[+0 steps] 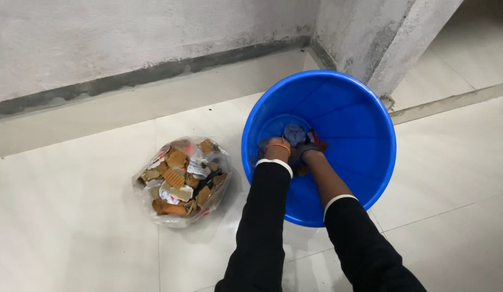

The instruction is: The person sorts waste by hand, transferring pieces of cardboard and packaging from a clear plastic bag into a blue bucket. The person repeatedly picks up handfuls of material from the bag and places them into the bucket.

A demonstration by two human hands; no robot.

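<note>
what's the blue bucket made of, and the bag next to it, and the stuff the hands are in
Blue bucket: looks like moulded plastic, smooth, with a soft sheen on its wall. Bag: thin clear plastic film, crinkled and glossy, its brown cardboard-like pieces showing through. Bundle under the left hand and right hand: probably cloth, bluish-grey and red, crumpled in soft folds.

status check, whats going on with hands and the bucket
Both hands down inside blue bucket. Left hand and right hand on dark cloth at the bottom; grip unclear. Clear bag of brown scraps on floor, left of the bucket.
</note>
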